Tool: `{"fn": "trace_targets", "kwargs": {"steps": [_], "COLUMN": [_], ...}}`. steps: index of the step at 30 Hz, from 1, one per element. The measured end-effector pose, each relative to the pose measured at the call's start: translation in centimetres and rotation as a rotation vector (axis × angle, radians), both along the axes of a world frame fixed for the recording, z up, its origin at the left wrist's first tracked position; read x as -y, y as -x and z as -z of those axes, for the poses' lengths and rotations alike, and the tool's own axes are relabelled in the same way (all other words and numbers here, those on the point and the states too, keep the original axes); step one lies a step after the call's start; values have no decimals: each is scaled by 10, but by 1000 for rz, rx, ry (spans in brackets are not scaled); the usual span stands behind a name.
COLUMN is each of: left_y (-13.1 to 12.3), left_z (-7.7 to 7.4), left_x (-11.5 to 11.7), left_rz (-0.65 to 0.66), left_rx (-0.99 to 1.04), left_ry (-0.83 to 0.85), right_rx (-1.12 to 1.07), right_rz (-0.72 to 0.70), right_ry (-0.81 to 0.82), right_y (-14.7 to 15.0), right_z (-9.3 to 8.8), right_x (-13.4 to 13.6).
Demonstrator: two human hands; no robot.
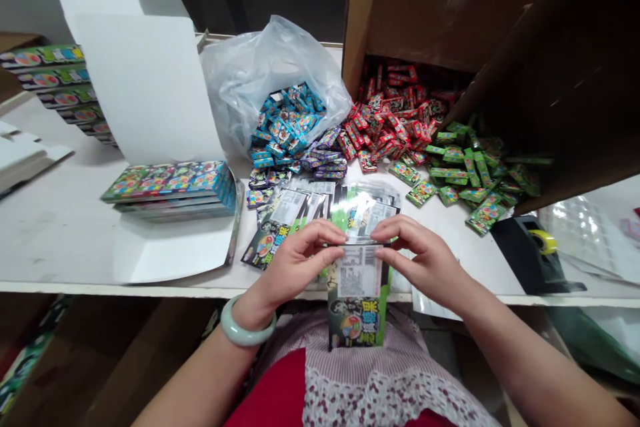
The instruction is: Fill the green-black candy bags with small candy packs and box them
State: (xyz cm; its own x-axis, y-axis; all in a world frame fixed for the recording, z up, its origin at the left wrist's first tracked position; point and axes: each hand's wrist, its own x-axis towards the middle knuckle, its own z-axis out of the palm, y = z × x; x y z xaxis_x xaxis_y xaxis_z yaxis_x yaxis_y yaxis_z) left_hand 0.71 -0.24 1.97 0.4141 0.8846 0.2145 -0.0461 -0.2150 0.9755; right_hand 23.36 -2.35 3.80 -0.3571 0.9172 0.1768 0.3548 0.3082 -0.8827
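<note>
Between my two hands hangs a printed candy packet (356,320), black and green with a white label, its top edge level with the table's front edge. My left hand (313,250) pinches the packet's top left corner, thumb below and fingers above. On the opposite corner, my right hand (407,247) pinches in the same way. Just behind the hands, more flat packets (280,213) lie in a loose pile. Small purple boxes (325,159) sit beyond that pile, touching a heap of blue ones (290,117).
An open white display carton (170,250) holding a stack of packets stands at left. A plastic bag (225,67) surrounds the blue boxes. Red boxes (390,127) spill from a cardboard box (425,20); green boxes (463,173) lie alongside. A tape dispenser (530,257) is at right.
</note>
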Motion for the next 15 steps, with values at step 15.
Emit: {"fn": "trace_targets", "kwargs": {"steps": [15], "left_y": [-4], "left_z": [16], "left_x": [-8], "left_rz": [-153], "left_rx": [-203], "left_ry": [-6], "right_rx": [-32], "right_rz": [98], "right_ry": [-96], "right_y": [12], "right_z": [18], "right_x": [-5]}}
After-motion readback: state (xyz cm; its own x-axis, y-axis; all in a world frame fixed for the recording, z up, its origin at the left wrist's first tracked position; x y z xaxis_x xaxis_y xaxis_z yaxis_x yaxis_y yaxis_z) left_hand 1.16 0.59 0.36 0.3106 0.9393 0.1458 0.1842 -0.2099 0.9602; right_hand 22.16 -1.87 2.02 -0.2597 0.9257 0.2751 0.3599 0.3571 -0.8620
